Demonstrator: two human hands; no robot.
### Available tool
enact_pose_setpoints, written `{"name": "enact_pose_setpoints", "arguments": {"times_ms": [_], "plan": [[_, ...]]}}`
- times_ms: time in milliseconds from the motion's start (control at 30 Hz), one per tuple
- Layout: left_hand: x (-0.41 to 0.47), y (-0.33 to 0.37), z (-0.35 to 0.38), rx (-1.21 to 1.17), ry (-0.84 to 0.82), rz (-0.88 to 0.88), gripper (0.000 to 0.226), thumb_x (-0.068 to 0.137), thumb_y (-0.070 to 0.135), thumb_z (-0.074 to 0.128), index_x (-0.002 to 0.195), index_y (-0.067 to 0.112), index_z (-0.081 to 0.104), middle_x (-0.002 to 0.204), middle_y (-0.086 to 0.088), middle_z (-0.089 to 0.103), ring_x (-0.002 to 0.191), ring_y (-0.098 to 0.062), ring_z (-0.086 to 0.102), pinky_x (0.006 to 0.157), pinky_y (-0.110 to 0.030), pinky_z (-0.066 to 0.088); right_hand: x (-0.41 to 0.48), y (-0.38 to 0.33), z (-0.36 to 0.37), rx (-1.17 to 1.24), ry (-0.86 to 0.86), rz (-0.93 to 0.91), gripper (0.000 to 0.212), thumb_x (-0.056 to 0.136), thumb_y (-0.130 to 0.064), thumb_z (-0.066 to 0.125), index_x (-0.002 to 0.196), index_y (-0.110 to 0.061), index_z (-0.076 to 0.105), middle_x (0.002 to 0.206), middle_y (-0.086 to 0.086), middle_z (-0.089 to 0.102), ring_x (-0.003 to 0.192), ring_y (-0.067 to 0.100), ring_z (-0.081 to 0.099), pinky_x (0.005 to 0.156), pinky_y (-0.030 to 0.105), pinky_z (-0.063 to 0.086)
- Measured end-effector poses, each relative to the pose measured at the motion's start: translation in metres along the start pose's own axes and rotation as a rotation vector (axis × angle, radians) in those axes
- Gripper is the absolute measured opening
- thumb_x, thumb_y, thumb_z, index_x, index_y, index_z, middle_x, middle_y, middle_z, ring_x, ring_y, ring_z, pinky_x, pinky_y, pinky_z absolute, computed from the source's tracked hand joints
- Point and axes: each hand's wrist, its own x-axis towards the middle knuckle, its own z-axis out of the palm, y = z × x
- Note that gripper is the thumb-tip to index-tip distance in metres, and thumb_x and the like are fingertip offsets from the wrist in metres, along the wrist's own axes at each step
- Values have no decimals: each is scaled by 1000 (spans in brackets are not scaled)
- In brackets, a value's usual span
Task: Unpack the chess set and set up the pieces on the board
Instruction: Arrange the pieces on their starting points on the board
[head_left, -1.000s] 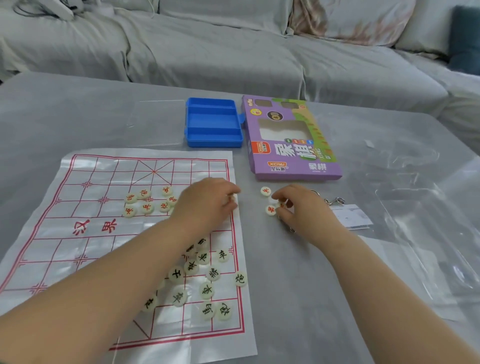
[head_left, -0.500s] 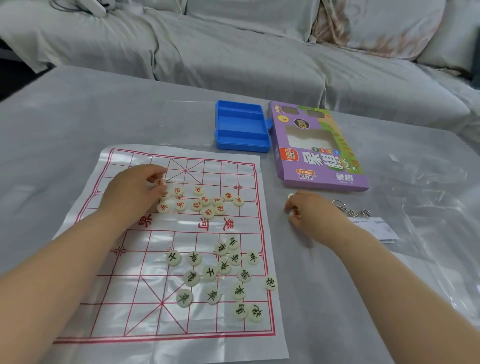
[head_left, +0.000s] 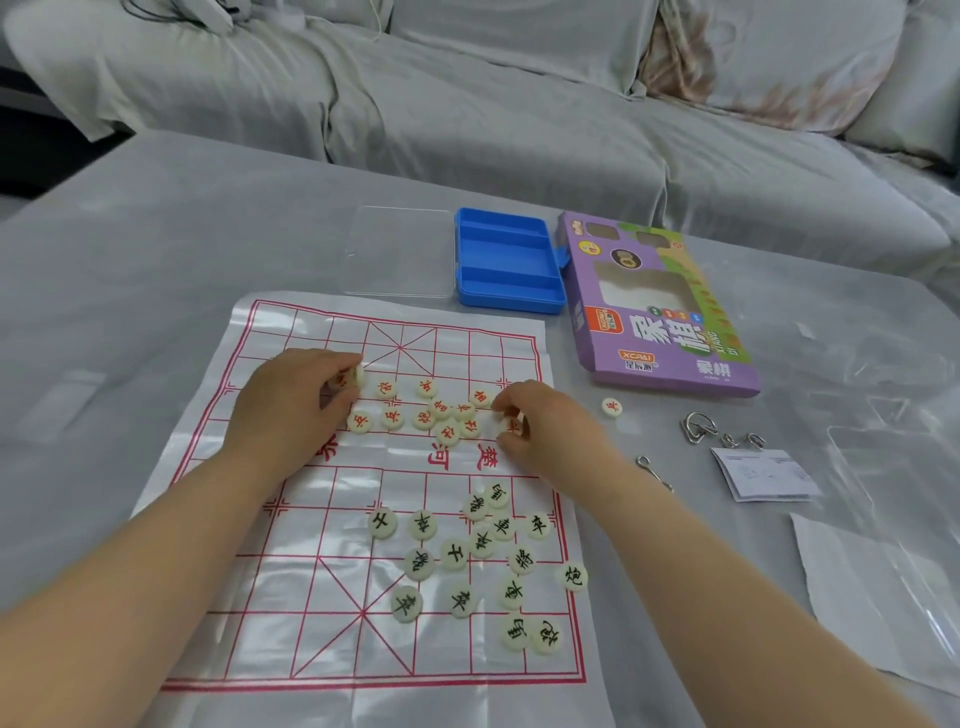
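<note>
The left hand (head_left: 291, 410) pinched a red-marked piece (head_left: 356, 375) over the far half of the xiangqi board (head_left: 311, 649). The right hand (head_left: 545, 431) pinched another at that half's right side, probably to sort the loose red cluster (head_left: 441, 415) onto its points. Black-marked pieces (head_left: 467, 561) lay heaped on the board's near half, and a stray red piece (head_left: 611, 407) sat just off its right edge. The board lay on a plastic-covered table (head_left: 156, 260), with a grey-draped sofa (head_left: 467, 104) beyond.

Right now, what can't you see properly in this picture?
Head view only:
The red piece in the left hand: fingers hide part of its mark.
The second piece in the right hand: fingers cover most of it.
The slip: print too small.
The board: arms hide some squares.
</note>
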Motion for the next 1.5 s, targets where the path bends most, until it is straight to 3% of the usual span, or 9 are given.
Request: {"name": "enact_pose_setpoints", "arguments": {"times_ms": [500,633,833,933,1033,1233,1333,1500], "plan": [[1,1,0,13,91,-26,30,84,25,62,109,8,62,104,-12,64,95,-27,53,75,-30,36,-8,10,-4,52,54,12,34,90,-19,53,124,-20,51,124,-3,50,95,6,46,81,13,34],[1,0,0,48,77,39,28,82,29,64,99,7,66,96,-10,65,82,-17,46,71,-27,32,-8,9,2,43,55,-25,34,90,-18,54,124,-21,51,123,-4,50,89,1,39,80,12,34],[1,-8,0,62,59,180,18,73,20,75,85,7,72,90,-9,70,89,-29,61,82,-37,38,-12,14,1,51,41,-12,36,88,-21,57,123,-22,50,119,-5,53,86,2,42,77,13,35],[-1,-9,0,72,33,206,28,71,28,68,87,7,73,91,-9,71,89,-31,62,86,-42,39,-17,19,-2,65,47,3,37,87,-22,59,122,-23,51,113,-6,53,83,4,46,73,12,38],[-2,-5,-2,36,44,159,22,75,15,67,94,4,71,97,-12,70,95,-33,59,90,-42,36,-22,34,-12,95,123,54,32,88,-17,58,119,-21,53,106,-6,52,80,6,47,66,11,38],[0,-6,3,13,80,88,23,85,8,56,106,3,67,108,-15,66,104,-34,54,94,-42,35,-24,74,-25,8,276,250,27,90,-11,51,116,-10,58,118,9,55,98,20,51,80,20,34],[1,-6,4,15,115,22,27,90,10,49,112,4,64,111,-16,64,106,-34,53,93,-42,37,-17,80,-25,-16,268,292,32,90,-14,52,122,-10,55,125,10,53,112,24,49,94,28,36],[1,-4,4,18,90,-2,28,93,16,46,113,6,62,112,-14,63,105,-30,52,87,-38,40,-7,75,-20,-65,232,276,33,92,-20,50,124,-11,53,126,8,53,115,22,47,97,28,37]]}}
